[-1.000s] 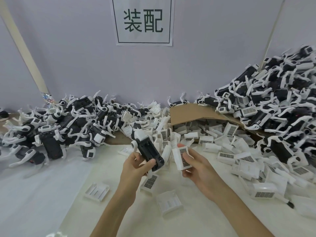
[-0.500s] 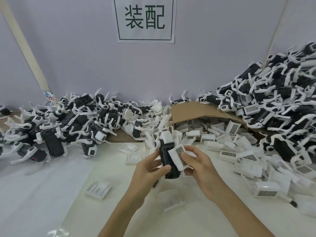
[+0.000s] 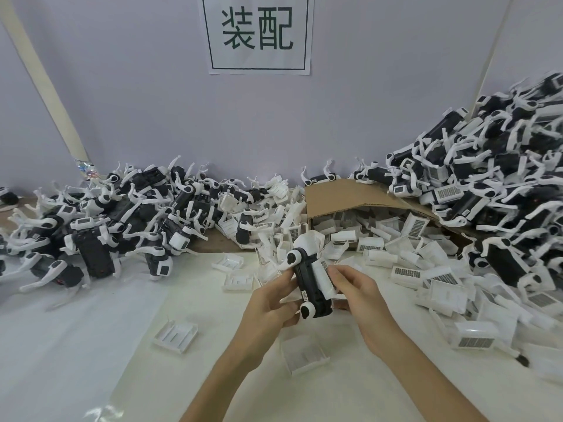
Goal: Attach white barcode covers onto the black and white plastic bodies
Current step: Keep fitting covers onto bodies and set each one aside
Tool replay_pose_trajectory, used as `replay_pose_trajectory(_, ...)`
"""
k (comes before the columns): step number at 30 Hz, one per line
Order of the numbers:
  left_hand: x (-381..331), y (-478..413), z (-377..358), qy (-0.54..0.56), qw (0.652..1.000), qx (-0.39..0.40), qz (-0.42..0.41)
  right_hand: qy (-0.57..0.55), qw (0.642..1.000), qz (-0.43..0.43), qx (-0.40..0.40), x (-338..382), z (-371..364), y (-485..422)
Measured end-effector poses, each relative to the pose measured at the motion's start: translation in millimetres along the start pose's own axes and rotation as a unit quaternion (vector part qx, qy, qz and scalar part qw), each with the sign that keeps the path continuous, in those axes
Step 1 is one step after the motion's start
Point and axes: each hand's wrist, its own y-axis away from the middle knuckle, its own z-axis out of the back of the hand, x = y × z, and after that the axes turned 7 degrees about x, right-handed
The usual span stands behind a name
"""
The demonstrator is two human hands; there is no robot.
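My left hand [image 3: 269,303] grips a black and white plastic body [image 3: 307,281] from its left side, holding it upright above the table's middle. My right hand [image 3: 358,292] pinches a white barcode cover [image 3: 323,277] and holds it against the body's right side. The cover's barcode shows just above my right fingertips. My right fingers hide the cover's lower part.
A pile of black and white bodies [image 3: 100,226] lies at the left, a taller heap [image 3: 493,178] at the right. An open cardboard box [image 3: 338,196] spills loose white covers [image 3: 426,269]. Single covers [image 3: 176,332] lie on the white tabletop near my hands.
My hands came together: the right hand brought the cover from apart onto the body's side, and the body has turned more upright in my left hand.
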Motion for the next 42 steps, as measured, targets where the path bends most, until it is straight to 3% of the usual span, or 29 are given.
replay_pose_trajectory(9,-1.7,-0.3,0.4,0.019,1.000,-0.006,0.003,0.014,0.998,0.018,-0.065,-0.2,3.1,-2.6)
replay_pose_trajectory(18,-3.2,2.1,-3.4,-0.015,0.998,0.049,0.023,0.087,0.987,0.086,-0.106,-9.6,-4.6,1.0)
replay_pose_trajectory(31,-5.5,3.7,-2.8,-0.026,1.000,-0.009,-0.008,0.109,0.988,0.091,-0.055,-9.4,-7.8,1.2)
replay_pose_trajectory(42,-1.5,1.7,5.2,-0.022,0.999,-0.048,-0.001,0.095,0.991,0.072,0.060,-8.6,-15.1,5.1)
